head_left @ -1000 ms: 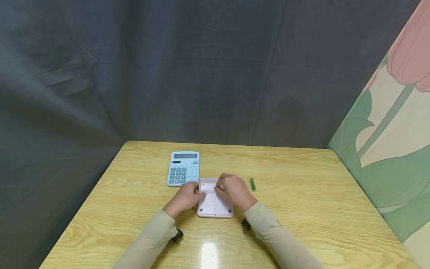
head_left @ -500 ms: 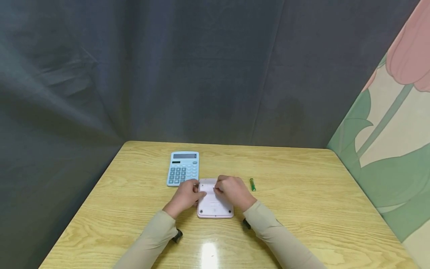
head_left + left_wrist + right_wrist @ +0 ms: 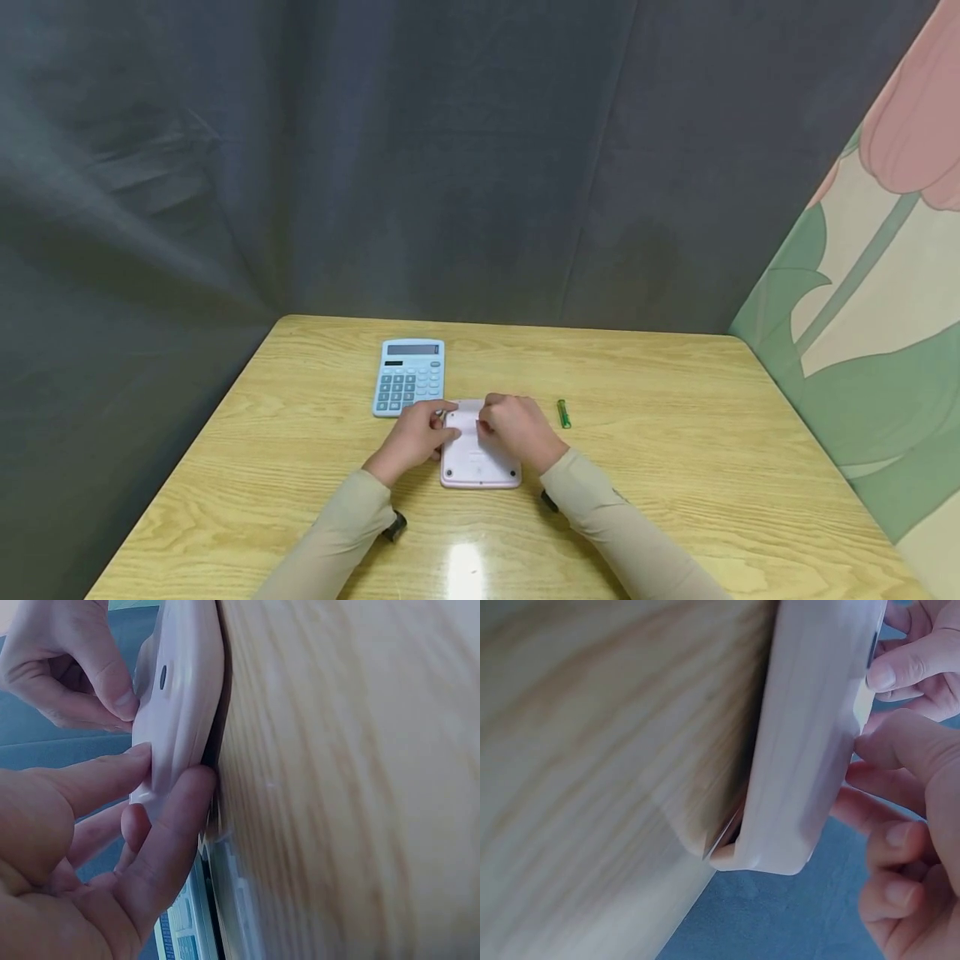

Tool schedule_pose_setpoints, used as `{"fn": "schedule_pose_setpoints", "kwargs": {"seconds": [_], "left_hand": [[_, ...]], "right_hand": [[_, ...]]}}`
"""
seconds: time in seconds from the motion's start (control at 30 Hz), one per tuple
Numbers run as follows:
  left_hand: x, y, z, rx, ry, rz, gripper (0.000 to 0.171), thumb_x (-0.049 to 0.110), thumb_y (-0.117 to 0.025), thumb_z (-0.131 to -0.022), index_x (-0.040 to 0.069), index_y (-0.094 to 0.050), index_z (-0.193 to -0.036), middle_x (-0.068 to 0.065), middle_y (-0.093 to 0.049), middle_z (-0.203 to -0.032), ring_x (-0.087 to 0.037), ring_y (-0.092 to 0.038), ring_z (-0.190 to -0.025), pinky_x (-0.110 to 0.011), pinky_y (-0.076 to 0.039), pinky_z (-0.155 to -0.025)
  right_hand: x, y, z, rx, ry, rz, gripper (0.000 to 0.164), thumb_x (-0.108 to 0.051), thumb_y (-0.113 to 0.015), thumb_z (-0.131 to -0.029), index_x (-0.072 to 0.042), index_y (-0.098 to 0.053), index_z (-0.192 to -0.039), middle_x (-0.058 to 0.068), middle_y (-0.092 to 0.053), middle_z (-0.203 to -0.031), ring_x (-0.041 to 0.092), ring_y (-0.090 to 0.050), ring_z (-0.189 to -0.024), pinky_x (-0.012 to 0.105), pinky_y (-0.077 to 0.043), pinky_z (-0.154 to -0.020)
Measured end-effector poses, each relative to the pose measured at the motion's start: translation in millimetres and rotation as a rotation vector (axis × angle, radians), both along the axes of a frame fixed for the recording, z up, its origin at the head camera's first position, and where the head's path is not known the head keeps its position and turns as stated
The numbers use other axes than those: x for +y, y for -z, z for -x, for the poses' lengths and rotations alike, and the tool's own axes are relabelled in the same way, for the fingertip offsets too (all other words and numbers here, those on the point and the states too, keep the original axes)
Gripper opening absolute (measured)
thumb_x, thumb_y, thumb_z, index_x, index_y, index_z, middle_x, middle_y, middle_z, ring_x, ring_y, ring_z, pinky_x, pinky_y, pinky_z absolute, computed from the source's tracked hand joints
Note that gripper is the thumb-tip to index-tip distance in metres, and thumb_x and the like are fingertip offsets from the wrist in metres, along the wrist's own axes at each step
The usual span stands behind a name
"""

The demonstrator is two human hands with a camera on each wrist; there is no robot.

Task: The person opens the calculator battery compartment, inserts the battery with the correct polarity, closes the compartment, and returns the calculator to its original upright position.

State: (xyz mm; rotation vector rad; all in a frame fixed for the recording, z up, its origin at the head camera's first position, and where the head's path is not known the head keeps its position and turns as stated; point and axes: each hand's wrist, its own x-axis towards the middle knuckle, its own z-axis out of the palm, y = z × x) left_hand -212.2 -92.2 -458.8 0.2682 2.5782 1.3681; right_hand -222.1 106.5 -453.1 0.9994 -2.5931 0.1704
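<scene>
A pink calculator (image 3: 480,457) lies face down on the table, its back with dark round feet showing. My left hand (image 3: 411,440) grips its left edge, thumb on the back, and the left wrist view shows a finger (image 3: 180,817) low against its side. Over the upper part of the back is my right hand (image 3: 519,429), fingers bent. Its thumb (image 3: 112,682) and forefinger come together right at the surface; I cannot tell whether they pinch a part of it. A blue calculator (image 3: 410,375) lies face up behind the left hand.
A green battery (image 3: 563,414) lies on the table to the right of my right hand. The wooden table (image 3: 660,467) extends to both sides. Behind it hangs a dark curtain (image 3: 480,167), and a wall with painted flowers (image 3: 885,333) stands at the right.
My left forefinger has reached further over the top left corner of the pink calculator. The right hand has shifted slightly toward me and keeps its fingers at the back.
</scene>
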Motion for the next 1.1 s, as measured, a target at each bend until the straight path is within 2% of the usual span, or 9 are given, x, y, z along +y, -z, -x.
{"fn": "schedule_pose_setpoints", "kwargs": {"seconds": [0.43,0.73,0.93,1.1], "left_hand": [[0.1,2.1,0.0,-0.013,-0.008,-0.032,0.045,0.007,-0.073,-0.091,0.000,-0.061,-0.134,-0.003,-0.048,-0.065,-0.015,-0.055,-0.051,-0.032,-0.057,-0.050],[-1.4,0.8,-0.4,-0.037,-0.007,-0.055,0.044,0.007,-0.072,-0.093,0.001,-0.061,-0.135,-0.003,-0.048,-0.064,-0.016,-0.056,-0.053,-0.032,-0.058,-0.052],[-3.2,-0.4,-0.9,-0.034,-0.005,-0.048,0.045,0.008,-0.071,-0.093,0.001,-0.060,-0.136,-0.004,-0.049,-0.065,-0.017,-0.058,-0.054,-0.032,-0.058,-0.052],[-2.4,-0.7,-1.7,-0.049,-0.013,-0.052,0.046,0.008,-0.072,-0.092,0.001,-0.060,-0.136,-0.005,-0.050,-0.068,-0.018,-0.060,-0.055,-0.033,-0.059,-0.053]], "right_hand": [[1.6,-2.3,0.7,0.028,-0.012,0.033,0.008,-0.012,-0.075,-0.083,-0.014,-0.077,-0.076,-0.003,-0.069,-0.073,0.008,-0.063,-0.061,0.022,-0.053,-0.053],[3.8,-2.5,1.5,0.008,-0.017,0.029,0.007,-0.014,-0.071,-0.089,-0.016,-0.073,-0.083,-0.005,-0.065,-0.092,0.004,-0.058,-0.066,0.019,-0.050,-0.053],[2.5,-2.7,0.5,0.000,-0.007,0.037,0.007,-0.015,-0.068,-0.093,-0.014,-0.069,-0.086,-0.003,-0.061,-0.093,0.003,-0.053,-0.063,0.018,-0.048,-0.052],[4.2,-3.2,-0.2,-0.051,-0.004,0.104,0.008,-0.015,-0.064,-0.097,-0.013,-0.070,-0.091,-0.003,-0.060,-0.093,0.003,-0.052,-0.065,0.018,-0.048,-0.053]]}}
